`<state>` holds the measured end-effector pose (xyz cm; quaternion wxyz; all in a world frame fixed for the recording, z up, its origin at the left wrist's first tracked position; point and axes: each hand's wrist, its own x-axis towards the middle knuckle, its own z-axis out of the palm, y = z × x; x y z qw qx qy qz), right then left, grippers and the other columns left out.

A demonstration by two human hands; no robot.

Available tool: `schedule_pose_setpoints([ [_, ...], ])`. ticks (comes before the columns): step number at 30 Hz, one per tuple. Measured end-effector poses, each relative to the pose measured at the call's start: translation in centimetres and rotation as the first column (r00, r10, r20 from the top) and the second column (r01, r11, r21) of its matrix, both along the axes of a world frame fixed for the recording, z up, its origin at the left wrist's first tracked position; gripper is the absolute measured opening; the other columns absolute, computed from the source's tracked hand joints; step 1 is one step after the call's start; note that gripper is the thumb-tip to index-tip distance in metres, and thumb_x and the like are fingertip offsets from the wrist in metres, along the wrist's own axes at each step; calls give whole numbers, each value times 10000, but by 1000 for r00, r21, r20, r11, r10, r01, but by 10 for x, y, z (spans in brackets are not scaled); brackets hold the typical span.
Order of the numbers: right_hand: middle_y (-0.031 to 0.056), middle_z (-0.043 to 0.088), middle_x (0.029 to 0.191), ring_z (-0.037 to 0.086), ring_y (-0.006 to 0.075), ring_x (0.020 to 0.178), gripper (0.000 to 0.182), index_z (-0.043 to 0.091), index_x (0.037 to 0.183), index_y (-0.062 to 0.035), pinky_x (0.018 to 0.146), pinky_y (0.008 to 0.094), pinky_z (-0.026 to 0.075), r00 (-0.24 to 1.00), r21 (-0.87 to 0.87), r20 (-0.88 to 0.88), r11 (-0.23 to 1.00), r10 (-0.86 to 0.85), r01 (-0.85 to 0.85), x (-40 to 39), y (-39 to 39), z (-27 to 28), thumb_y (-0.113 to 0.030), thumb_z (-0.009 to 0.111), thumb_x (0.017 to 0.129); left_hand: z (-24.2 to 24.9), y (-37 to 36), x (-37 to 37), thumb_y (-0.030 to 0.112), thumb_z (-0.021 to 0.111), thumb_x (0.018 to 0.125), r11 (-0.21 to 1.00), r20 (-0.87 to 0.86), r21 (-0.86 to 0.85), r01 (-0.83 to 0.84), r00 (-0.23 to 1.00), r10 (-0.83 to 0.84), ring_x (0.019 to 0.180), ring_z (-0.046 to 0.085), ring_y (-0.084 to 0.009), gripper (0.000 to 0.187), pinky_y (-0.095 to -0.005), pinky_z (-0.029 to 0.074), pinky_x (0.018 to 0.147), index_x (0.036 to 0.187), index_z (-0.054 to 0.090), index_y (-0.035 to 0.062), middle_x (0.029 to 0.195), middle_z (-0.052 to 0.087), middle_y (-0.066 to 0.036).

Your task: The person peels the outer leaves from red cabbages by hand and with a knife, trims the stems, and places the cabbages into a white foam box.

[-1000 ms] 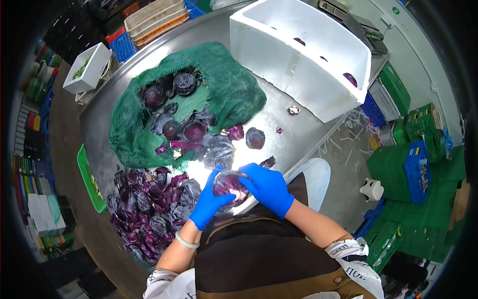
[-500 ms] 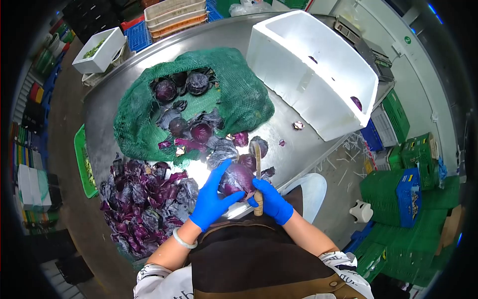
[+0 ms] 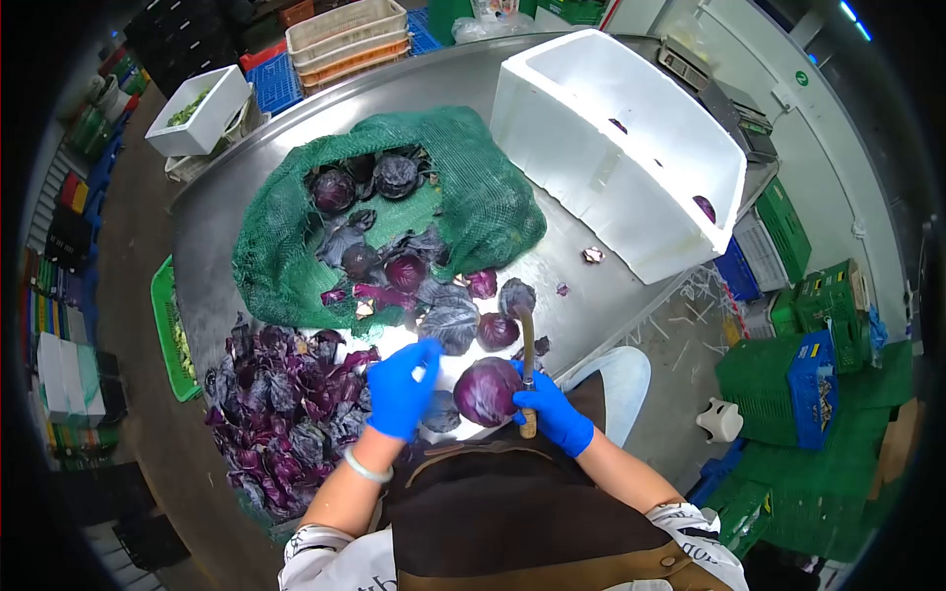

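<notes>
My right hand [image 3: 554,409], in a blue glove, is closed around the wooden handle of a curved knife [image 3: 528,347], its blade pointing away from me. A peeled-looking red cabbage [image 3: 487,391] rests against that hand's fingers. My left hand [image 3: 402,390], also gloved in blue, is blurred to the left of the cabbage, apart from it; its fingers are too smeared to read. Beside it lies a dark cabbage leaf [image 3: 440,412]. Just beyond are a smaller red cabbage [image 3: 498,332] and a cabbage with dull outer leaves [image 3: 449,325].
A green mesh sack [image 3: 483,187] lies open on the metal table [image 3: 576,310] with several cabbages inside. A heap of stripped leaves [image 3: 286,414] covers the near left. At the far right stands a white foam box [image 3: 591,163] with purple scraps. A green crate [image 3: 169,335] sits off the left edge.
My left hand has let go of the cabbage and moved left. The cabbage has shifted slightly right and nearer me with my right hand, which still grips the knife.
</notes>
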<state>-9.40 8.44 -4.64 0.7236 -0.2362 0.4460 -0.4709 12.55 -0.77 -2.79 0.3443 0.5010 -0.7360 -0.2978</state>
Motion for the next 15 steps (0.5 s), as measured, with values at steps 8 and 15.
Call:
schedule_pose_setpoints([
  [8, 52, 558, 1223, 566, 116, 943, 821, 460, 1337, -48, 836, 281, 473, 912, -419, -386, 907, -139, -39, -2, -13, 37, -42, 855, 618, 18, 6, 4, 63, 705, 774, 656, -715, 486, 577, 694, -81, 1214, 507, -242, 779, -376, 422, 1018, 1455, 326, 60, 1368, 473, -114],
  [15, -37, 525, 740, 501, 48, 695, 631, 528, 1262, -56, 639, 215, 422, 905, -310, -392, 950, -164, 38, 8, -18, 50, -27, 799, 693, -16, 26, 0, 255, 621, 866, 392, -816, 494, 776, 259, 516, 1214, 524, -308, 684, -427, 444, 1012, 1449, 324, 53, 1384, 469, -161],
])
